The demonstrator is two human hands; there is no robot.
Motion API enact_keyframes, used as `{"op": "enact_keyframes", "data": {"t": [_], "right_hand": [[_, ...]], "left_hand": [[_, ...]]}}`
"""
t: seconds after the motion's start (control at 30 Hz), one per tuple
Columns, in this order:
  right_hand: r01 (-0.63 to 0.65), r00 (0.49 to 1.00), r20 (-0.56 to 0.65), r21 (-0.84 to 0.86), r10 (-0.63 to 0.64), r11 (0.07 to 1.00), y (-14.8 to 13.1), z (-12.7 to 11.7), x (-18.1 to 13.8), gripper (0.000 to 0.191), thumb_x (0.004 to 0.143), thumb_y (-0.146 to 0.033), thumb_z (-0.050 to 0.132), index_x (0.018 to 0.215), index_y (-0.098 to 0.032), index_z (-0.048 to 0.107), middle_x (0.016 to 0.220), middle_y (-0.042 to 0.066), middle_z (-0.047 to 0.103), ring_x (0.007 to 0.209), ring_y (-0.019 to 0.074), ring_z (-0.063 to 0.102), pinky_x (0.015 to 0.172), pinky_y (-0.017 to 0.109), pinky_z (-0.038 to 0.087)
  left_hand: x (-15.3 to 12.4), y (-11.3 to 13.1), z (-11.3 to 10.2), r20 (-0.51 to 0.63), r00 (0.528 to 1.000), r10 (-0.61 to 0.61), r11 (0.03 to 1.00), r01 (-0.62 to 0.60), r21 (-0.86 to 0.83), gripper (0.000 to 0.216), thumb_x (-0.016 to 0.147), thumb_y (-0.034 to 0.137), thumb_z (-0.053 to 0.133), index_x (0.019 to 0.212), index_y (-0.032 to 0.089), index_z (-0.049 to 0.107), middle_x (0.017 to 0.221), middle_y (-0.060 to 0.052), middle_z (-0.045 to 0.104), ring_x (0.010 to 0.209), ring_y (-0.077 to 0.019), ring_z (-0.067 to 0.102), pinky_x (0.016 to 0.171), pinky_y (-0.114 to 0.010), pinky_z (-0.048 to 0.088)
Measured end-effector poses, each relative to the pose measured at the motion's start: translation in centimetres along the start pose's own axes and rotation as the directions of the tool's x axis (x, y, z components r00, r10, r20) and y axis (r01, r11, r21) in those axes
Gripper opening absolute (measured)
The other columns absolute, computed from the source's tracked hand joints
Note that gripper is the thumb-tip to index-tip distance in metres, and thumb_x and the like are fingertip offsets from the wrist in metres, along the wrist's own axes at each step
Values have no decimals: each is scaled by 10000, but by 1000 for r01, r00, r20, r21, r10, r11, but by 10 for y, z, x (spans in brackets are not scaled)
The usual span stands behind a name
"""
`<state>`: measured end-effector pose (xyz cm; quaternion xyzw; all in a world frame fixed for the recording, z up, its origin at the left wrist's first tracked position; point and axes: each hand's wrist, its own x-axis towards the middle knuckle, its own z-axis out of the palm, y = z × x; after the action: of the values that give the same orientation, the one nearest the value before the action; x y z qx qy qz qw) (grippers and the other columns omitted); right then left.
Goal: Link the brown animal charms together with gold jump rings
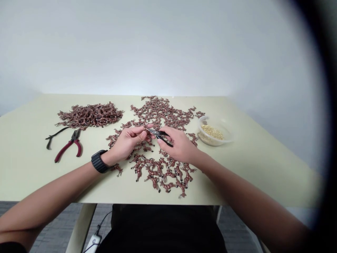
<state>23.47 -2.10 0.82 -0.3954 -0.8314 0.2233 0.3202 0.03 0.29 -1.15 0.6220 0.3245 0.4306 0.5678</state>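
Observation:
My right hand (180, 143) is wrapped around a pair of small pliers (158, 133) with black handles and silver jaws. The jaws point left and meet the fingertips of my left hand (128, 141). Thumb and forefinger of that hand are pinched together at the plier tips; what they hold is too small and too covered to make out. Under and around both hands, many small brown deer-like figures (163, 172) lie spread over the table.
A denser heap of brown figures (91, 115) lies at the left. Nearby are red-handled pliers (68, 146) and a black-handled tool (56, 135). On the right stands a clear plastic bowl (228, 137) with small gold-coloured pieces. The pale table (263, 168) meets a wall behind.

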Motion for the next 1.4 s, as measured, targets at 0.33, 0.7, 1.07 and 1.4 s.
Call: {"op": "enact_keyframes", "data": {"t": [0.33, 0.7, 1.07, 1.4], "right_hand": [[15, 1000, 11, -3, -15, 1000, 3, -2, 0, 193, 975, -376, 522, 1050, -212, 589, 837, 2, 565, 685, 143, 462, 619, 283, 309], [-150, 987, 83, 144, 139, 978, -2, 3, -2, 274, 995, -474, 495, 937, -214, 562, 700, -30, 482, 594, 125, 414, 563, 270, 290], [-697, 705, 684, 618, 188, 365, 1, -7, 5, 391, 978, -582, 461, 941, -200, 537, 704, -63, 257, 546, 93, 121, 411, 207, 104], [-142, 989, -48, -8, 142, 990, -1, 9, -2, 262, 988, -461, 495, 1038, -217, 573, 740, -10, 524, 625, 144, 453, 586, 291, 301]], "left_hand": [[0, 3, 2, 68, 996, -63, 990, 71, -121, 242, 909, 387, 707, 1026, 197, 801, 1255, -103, 712, 931, -197, 706, 884, -348, 569], [-3, 1, 5, -74, 987, 142, 969, -123, 215, 247, 894, 376, 728, 1044, 199, 813, 1224, -108, 741, 1271, -319, 622, 1064, -467, 514], [1, -4, -19, 147, 833, 534, 578, -486, 656, 412, 925, 198, 650, 1318, 315, 693, 1360, -32, 674, 1286, -238, 612, 1161, -438, 446], [1, -2, 3, -31, 997, -70, 992, 67, -104, 229, 914, 404, 699, 986, 207, 790, 1346, -91, 662, 1152, -246, 667, 1021, -411, 543]]}}
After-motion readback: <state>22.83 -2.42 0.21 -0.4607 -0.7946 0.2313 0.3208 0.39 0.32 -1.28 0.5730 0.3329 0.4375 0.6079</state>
